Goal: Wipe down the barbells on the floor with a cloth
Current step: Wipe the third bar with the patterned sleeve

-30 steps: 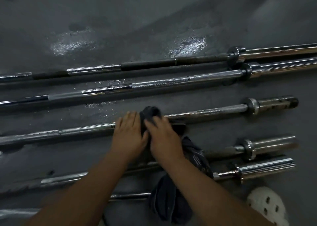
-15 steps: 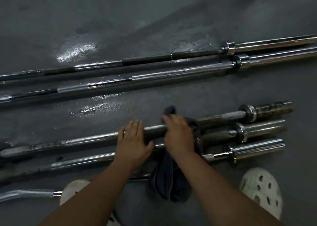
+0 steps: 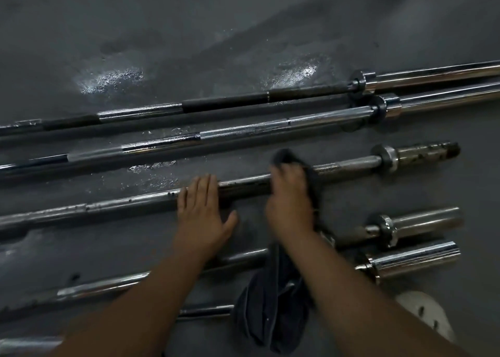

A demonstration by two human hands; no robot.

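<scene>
Several steel barbells lie side by side on the dark floor. The third barbell [image 3: 349, 165] from the back is dull and pitted, with a rusty sleeve at its right end. My right hand [image 3: 290, 199] grips a dark cloth [image 3: 273, 305] wrapped over this bar's shaft; the cloth's loose end hangs toward me over the two nearer bars. My left hand [image 3: 201, 210] rests flat on the same bar with straight fingers, a hand's width left of the right one. Two longer chrome barbells [image 3: 243, 133] lie behind.
Wet, shiny patches [image 3: 108, 79] mark the floor behind and between the bars. Two short chrome sleeves [image 3: 414, 259] end at the right near my white perforated shoe [image 3: 424, 318]. Bare grey floor stretches beyond the farthest bar.
My right hand has slid the cloth rightward along the third bar, away from my left hand. My left hand stays flat on the bar. The view has shifted between frames.
</scene>
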